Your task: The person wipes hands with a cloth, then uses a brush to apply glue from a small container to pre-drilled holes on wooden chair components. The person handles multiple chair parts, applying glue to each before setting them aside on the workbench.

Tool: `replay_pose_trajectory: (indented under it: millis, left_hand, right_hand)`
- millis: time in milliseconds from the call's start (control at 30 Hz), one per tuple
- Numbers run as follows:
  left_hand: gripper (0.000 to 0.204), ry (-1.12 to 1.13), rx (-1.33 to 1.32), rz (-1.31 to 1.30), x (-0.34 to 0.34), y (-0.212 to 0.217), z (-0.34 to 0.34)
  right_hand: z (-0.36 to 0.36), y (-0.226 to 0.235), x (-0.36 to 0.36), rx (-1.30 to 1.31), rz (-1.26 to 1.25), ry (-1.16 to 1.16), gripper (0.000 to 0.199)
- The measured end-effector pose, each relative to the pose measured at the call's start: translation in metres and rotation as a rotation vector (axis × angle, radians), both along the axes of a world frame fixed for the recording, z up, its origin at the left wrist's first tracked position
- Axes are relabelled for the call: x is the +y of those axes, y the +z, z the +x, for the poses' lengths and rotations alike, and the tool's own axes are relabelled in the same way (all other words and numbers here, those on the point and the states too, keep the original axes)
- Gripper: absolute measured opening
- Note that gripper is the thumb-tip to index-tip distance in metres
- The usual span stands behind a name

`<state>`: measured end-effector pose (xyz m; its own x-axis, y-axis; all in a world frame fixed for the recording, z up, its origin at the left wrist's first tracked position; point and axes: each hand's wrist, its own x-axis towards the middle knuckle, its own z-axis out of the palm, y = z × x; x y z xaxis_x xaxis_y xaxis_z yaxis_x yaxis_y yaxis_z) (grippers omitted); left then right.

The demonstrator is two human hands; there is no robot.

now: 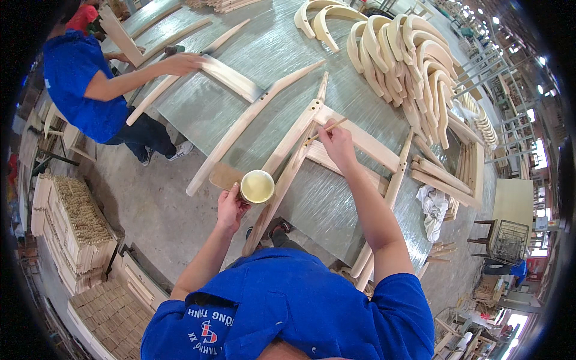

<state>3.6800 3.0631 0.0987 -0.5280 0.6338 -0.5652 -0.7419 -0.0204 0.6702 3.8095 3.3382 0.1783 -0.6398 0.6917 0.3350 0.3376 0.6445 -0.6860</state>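
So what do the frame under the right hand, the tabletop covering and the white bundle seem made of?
Frame: wood, seemingly unvarnished, pale and matte.
Tabletop covering: probably clear plastic film, glossy with streaky wrinkles.
White bundle: likely cloth, matte with soft folds.

the shirt (pixel 312 288) is a bright royal blue, plain and softly creased, with short sleeves: the left sleeve (pixel 161 327) and the right sleeve (pixel 401 309) share its colour. on the left chest sits a print, an emblem (pixel 207 332) in red and white with white lettering (pixel 207 316) about it, upside down in this view. beside it runs a dark fold, perhaps a pocket edge. a small pale dot (pixel 314 349) shows near the neck. the left grip (pixel 228 210) and right grip (pixel 337 144) are bare. the trousers (pixel 288 239) are dark.
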Motion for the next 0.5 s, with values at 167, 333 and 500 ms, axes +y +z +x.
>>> replay_pose_trajectory:
  millis: [167, 333, 500]
  left_hand:
    - [0.022, 0.009, 0.018, -0.030, -0.003, -0.002, -0.001]
    - [0.023, -0.001, 0.029, -0.035, -0.005, 0.002, 0.002]
    - [0.024, -0.019, 0.038, -0.016, -0.008, 0.007, 0.002]
  right_hand:
    - [-0.002, -0.003, 0.000, -0.077, 0.028, 0.023, 0.018]
    - [-0.006, -0.009, -0.002, -0.092, 0.002, 0.073, 0.020]
    - [-0.001, -0.004, 0.001, -0.195, 0.009, 0.004, 0.017]
